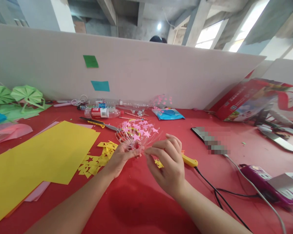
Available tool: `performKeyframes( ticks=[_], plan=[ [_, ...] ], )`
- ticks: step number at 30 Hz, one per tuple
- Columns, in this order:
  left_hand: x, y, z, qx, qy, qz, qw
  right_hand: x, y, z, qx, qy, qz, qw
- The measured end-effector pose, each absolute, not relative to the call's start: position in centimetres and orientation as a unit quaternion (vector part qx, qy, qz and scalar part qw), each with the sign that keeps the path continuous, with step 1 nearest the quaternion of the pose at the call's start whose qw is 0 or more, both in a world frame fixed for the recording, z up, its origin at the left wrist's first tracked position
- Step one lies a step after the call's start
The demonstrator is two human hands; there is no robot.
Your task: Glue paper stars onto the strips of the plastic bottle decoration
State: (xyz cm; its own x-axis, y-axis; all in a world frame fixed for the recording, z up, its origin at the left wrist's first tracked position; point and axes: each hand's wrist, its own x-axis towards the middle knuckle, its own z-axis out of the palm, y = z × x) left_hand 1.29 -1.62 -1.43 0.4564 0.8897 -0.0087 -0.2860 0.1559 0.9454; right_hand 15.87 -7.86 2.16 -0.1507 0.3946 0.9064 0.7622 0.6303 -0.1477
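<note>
Clear plastic strips topped with pink stars form a spray (141, 129) above the middle of the red table (136, 201). My left hand (123, 157) is closed around its base, where a bit of red shows. Just right of that base, my right hand (167, 159) has thumb and forefinger pinched together; whatever lies between the fingertips is too small to make out. Yellow paper scraps with star-shaped holes (95, 162) lie left of my left hand. Behind my right hand, the yellow handle of a corded tool (189, 160) is partly hidden.
Yellow sheets (46, 149) cover the left side. Scissors (109, 126), a labelled bottle (104, 112) and a blue packet (168, 113) lie farther back. A phone (208, 140), cables and a purple power strip (261, 178) are right, a red bag (249, 99) behind. A white partition (136, 68) borders the table.
</note>
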Motion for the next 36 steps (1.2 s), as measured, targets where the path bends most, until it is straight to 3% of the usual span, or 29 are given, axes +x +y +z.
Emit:
performKeyframes(
  ticks=[21,29,36],
  plan=[
    [0.8,-0.9,-2.5,0.445,0.313,0.452,0.707,16.5,-7.9,2.6,-0.391,-0.762,-0.119,0.502],
    [0.9,-0.7,-2.8,0.428,0.316,0.463,0.709,16.2,-7.7,2.3,-0.361,-0.791,-0.166,0.465],
    [0.9,-0.8,-2.5,0.465,0.306,0.447,0.700,16.0,-7.6,1.9,-0.347,-0.782,-0.187,0.483]
  ],
)
